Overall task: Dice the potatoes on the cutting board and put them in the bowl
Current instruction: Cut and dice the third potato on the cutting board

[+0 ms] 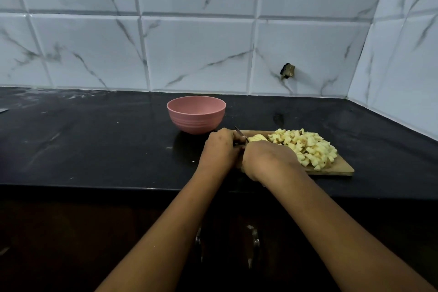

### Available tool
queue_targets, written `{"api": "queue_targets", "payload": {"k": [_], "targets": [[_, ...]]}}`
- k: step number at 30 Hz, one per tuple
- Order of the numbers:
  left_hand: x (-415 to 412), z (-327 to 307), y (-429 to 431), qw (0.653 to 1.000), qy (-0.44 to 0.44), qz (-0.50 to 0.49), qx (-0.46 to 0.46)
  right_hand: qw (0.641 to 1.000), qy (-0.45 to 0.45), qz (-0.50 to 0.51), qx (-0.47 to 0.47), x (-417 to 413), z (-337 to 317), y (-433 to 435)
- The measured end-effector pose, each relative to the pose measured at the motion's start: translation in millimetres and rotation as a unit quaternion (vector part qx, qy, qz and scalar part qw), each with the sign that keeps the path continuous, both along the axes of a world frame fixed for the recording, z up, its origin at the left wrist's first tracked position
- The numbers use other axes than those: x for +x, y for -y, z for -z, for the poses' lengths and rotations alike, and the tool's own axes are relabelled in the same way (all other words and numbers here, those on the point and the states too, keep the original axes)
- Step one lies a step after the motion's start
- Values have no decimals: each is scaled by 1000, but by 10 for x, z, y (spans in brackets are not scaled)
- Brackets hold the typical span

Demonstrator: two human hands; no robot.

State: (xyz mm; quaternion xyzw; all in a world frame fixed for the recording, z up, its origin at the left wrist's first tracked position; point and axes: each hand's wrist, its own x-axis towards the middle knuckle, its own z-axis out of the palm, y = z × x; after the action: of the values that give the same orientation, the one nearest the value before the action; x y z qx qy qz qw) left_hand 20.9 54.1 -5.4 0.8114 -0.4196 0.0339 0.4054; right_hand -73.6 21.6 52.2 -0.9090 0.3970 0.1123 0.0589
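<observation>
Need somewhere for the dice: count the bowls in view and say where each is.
1. The pink bowl stands on the counter, just behind the left end of the cutting board. No other shows; none seems hidden.

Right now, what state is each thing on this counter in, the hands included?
left hand: grips the knife.
knife: blade tilted, tip up, at the potato piece.
right hand: holds the potato piece down.
potato piece: not yet diced.
diced potato: heaped on the board.
cutting board: flat on the counter.
pink bowl: upright, no potato showing inside.
</observation>
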Motion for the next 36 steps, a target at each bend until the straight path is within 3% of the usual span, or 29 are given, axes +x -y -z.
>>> {"api": "queue_targets", "payload": {"k": [7, 16, 22, 26, 33, 36], "targets": [[-12, 8, -13, 1000, -14, 4, -17, 999, -37, -19, 4, -226, 41, -87], [-78, -16, -31, 1000, -5, 24, -4, 990, 115, -33, 69, -524, 125, 233], [-72, -21, -30, 999, 5, 36, 14, 987, 142, -21, 70, -507, 126, 311], [-35, -10, -38, 999, -43, 31, -12, 987, 151, -29, 50, -495, 145, 285], [-21, -3, -40, 1000, -12, -3, -15, 989, 138, -52, 16, -490, 163, 186], [-8, -1, -26, 1000, -26, -1, -12, 990, 123, -48, 48, -475, 132, 238]]}}
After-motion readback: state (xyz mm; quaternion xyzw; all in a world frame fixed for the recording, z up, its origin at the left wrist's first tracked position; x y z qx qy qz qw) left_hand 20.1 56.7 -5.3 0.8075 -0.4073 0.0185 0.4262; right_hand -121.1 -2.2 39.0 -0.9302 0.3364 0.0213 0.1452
